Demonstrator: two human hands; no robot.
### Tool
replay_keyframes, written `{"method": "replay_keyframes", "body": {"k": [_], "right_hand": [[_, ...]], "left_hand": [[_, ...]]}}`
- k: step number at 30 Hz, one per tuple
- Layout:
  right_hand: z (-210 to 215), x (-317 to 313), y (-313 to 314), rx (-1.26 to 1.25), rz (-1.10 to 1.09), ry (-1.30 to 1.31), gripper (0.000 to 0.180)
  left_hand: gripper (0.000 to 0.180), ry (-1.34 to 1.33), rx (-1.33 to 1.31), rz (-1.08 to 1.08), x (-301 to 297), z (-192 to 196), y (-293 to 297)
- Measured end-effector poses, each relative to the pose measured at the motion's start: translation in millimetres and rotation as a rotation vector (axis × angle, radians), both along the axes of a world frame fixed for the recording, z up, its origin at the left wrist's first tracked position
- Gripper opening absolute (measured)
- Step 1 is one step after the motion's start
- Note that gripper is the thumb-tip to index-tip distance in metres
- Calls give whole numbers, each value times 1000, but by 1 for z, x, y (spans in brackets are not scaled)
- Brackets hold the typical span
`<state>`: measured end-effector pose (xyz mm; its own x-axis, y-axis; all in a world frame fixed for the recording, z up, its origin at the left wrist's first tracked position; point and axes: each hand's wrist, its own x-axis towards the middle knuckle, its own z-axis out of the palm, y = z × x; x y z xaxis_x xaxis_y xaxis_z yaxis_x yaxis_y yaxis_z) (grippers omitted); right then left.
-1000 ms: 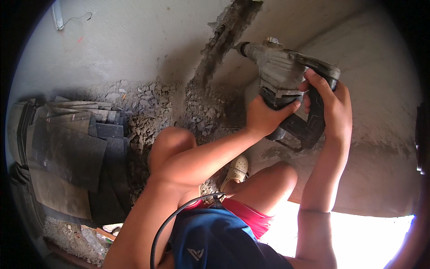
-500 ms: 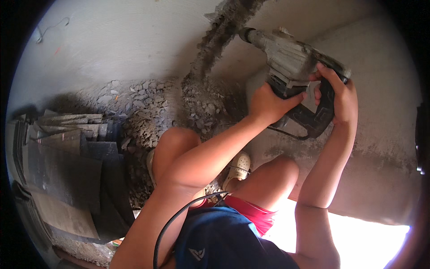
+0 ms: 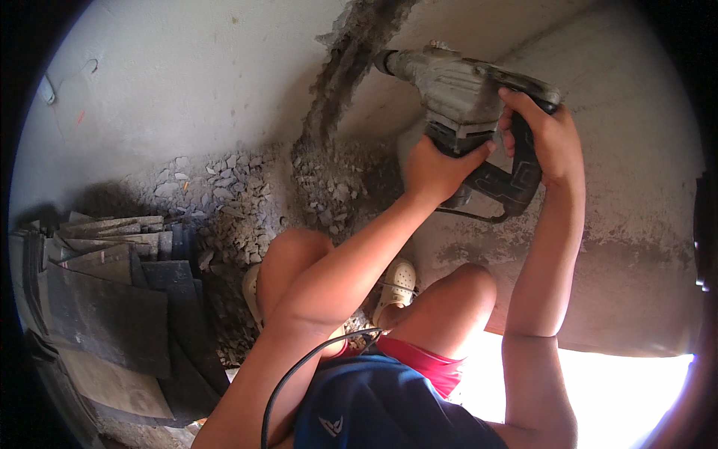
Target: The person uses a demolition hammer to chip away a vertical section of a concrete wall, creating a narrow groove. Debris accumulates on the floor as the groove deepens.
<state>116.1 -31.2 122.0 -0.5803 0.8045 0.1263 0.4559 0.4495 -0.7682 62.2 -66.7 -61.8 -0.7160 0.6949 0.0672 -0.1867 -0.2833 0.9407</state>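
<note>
A dusty grey and black demolition hammer (image 3: 458, 93) is held up at chest height, its nose toward a rough channel (image 3: 333, 97) broken into the wall. My right hand (image 3: 550, 138) wraps round the black rear handle, thumb on top. Beneath the body, my left hand (image 3: 445, 168) grips the underside of the tool near its dark vents. The nose is at the right edge of the channel; the bit's tip cannot be made out. From the handle's bottom a black loop runs forward under the tool.
Broken rubble (image 3: 232, 187) lies along the foot of the wall (image 3: 179, 82). A stack of dark, flat tiles (image 3: 105, 314) stands at left. A side wall (image 3: 636, 202) rises at right, with bright light below it. A black cable (image 3: 288, 374) crosses my left arm. My clog (image 3: 398, 284) rests by the rubble.
In the picture the hammer and both hands have shifted a little left and up, along with the channel. The grip of both hands stays the same.
</note>
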Motion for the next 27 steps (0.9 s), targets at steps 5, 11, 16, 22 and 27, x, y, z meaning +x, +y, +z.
{"method": "replay_keyframes", "body": {"k": [5,11,16,22,27], "right_hand": [[-5,7,0,-24,-1,-19,28],[-42,40,-13,-184,96,37,23],[-42,56,-33,-110,67,141,21],[-20,84,-86,-21,23,329,18],[-18,77,-96,-62,4,365,20]], "left_hand": [[55,-18,26,1,9,-15,12],[76,11,167,-4,29,-72,17],[59,43,101,28,37,-41,-11],[61,185,251,-7,48,-15,-40],[57,209,138,-54,35,-8,-60]]}}
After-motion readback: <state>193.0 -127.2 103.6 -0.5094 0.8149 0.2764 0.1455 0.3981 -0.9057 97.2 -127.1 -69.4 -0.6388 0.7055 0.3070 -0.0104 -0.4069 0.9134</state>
